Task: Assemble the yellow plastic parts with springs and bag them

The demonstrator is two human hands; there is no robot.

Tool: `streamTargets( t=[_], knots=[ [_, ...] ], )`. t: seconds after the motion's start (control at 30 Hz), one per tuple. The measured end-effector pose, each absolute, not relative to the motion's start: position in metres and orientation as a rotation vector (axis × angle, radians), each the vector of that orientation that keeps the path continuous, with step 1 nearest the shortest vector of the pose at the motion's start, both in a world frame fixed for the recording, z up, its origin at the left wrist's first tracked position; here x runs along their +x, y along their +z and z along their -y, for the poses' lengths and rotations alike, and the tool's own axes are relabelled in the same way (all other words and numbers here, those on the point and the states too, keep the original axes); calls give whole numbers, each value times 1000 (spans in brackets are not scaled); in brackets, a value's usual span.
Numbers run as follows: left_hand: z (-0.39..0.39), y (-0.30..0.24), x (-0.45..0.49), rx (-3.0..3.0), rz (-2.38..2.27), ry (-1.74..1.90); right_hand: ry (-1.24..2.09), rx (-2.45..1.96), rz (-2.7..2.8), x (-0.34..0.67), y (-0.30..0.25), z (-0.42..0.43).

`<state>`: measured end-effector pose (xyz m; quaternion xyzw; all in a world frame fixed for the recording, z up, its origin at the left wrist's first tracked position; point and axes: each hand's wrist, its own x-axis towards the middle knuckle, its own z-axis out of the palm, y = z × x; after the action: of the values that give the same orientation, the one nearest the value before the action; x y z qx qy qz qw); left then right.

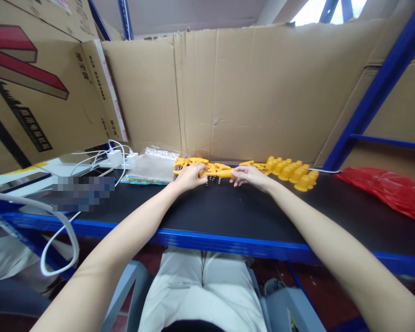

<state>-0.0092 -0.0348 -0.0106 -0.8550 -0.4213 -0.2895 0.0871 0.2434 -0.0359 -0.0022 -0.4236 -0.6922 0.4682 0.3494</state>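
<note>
The bar (223,173) lies to the left of the cups (287,171), a little short of level with them as you look across the shelf (207,207). Its long axis runs from your left to your right, roughly along the shelf's front edge, so it spans the gap between your two hands rather than pointing at you.

Your left hand (192,176) is at the bar's left end, the end farther from the cups. Its thumb and forefinger are drawn together with yellow plastic between them, which looks to be the bar's end. Your right hand (251,176) is at the end nearer the cups. Its thumb and forefinger are almost together at the tip, the other fingers hanging loosely curled; you seem to touch the bar there, but I cannot tell whether you have a real grip. Neither hand is clearly nearer: the bar's middle sits about evenly between them, straight ahead of your body.

Farther left of the cups, behind your left hand and the bar, lies the pile (193,161) of yellow parts; where the bar ends and the pile begins is hard to make out. Dark springs (219,180) show just below the bar, on your side of it; I cannot tell what they are fixed to. Loose parts (251,163) lie just left of the cups, beyond your right hand.
</note>
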Motion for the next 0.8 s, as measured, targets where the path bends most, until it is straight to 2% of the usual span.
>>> streamTargets(
  t=[0.4,0.8],
  knots=[
    [35,-12,-9,-2530,1255,-860,1238,-1088,1740,243,-6,33],
    [41,-8,-5,-2479,1330,-900,1445,-963,1456,235,-2,37]
  ],
)
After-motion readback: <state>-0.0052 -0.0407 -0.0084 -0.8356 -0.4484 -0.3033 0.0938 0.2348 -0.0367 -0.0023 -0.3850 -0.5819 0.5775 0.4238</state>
